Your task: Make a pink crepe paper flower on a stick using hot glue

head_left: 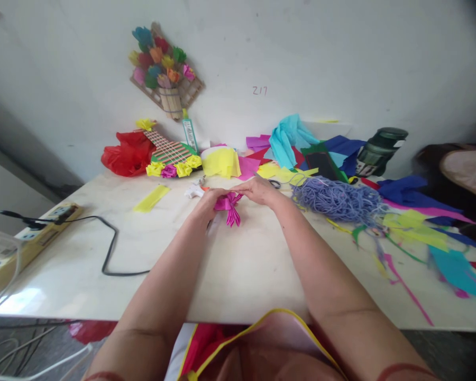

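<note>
A pleated piece of magenta crepe paper [232, 209], gathered with its folds fanning downward, is held just above the white table [257, 270]. My left hand [211, 202] is closed on its left side. From the right, my right hand [257, 190] reaches over with its fingers pinched at the paper's upper edge; the fingertips are partly hidden. Just beyond my left hand lies a small white item with an orange part [195, 190], its kind unclear. A dark scissor handle [275, 184] shows behind my right hand.
On the right lie a tangled bundle of purple cord [337, 200], colored paper scraps [458, 270] and a dark green bottle [382, 152]. A paper-flower craft [170, 151] and a glue bottle [189, 132] stand by the wall. A power strip [49, 233] with a black cable [113, 246] occupies the left.
</note>
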Demonstrator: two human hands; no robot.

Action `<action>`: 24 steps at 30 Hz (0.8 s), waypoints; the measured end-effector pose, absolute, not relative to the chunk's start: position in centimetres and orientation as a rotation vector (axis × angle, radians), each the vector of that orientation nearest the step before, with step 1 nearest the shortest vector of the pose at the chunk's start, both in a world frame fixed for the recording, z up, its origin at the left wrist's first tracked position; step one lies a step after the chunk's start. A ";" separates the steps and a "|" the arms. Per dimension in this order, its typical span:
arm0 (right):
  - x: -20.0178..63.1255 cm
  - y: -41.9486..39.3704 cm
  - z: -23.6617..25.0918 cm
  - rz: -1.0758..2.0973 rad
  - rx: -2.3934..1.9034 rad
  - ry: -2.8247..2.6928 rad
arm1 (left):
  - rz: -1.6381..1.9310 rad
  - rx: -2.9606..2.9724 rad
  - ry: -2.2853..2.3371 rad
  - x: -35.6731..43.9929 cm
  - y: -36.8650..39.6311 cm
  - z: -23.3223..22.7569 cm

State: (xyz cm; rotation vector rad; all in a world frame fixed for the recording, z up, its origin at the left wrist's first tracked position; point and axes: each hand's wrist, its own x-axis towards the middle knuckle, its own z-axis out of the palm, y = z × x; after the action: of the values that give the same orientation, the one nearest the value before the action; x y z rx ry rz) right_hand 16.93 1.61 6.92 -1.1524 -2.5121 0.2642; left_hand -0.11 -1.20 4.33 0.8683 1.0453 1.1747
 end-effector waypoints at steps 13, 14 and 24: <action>16.6 1.2 7.7 0.281 -1.231 -2.464 | 1.164 1.113 0.904 -0.3 -1.4 4.3; 16.6 1.3 7.7 0.279 -1.233 -2.464 | 1.160 1.116 0.904 -0.3 -1.4 4.2; 16.7 2.0 7.1 0.328 -1.163 -2.420 | 1.139 1.154 0.945 -0.4 -0.9 3.6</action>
State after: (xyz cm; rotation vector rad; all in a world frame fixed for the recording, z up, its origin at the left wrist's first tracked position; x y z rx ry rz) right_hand 16.67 2.01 7.15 -1.1627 -2.4197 0.3277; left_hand -0.41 -0.88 3.59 1.1540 0.9446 1.1385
